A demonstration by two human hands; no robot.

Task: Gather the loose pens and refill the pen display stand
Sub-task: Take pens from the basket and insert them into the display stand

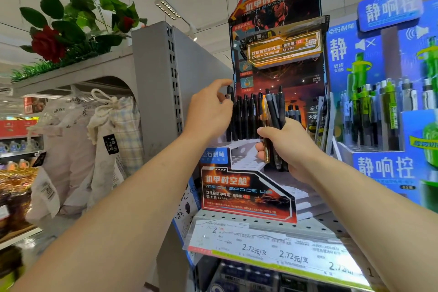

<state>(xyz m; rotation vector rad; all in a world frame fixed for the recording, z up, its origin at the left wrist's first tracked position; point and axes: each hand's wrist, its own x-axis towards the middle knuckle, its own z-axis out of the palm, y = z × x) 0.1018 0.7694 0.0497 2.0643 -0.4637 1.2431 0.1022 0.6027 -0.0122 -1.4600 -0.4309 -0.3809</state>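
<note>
Facing a shop shelf point(260, 221) of perforated grey metal, we see the red and black pen display stand point(251, 192) on it, its tall printed backboard rising at the far side. Just to the right stands a blue display point(384, 163) stocked with green and grey pens. Price labels point(279, 252) run along the near edge of the shelf. To the left, cloth drawstring bags point(104, 130) hang beside a grey upright, and artificial roses point(49, 44) lie on a ledge above them.

Our left hand point(209, 114) reaches to the left end of the stand's back row, thumb and forefinger pinching the top of a black pen point(230, 95) that stands upright there. A row of black pens point(246, 118) fills the back tier to its right; the stepped white tiers nearer to us show bare holes.

Our right hand point(288, 147) is in front of the stand's middle, fingers curled round a bundle of loose pens point(275, 114) held upright, mostly black and grey, with one amber transparent pen point(266, 130) on its left side.
</note>
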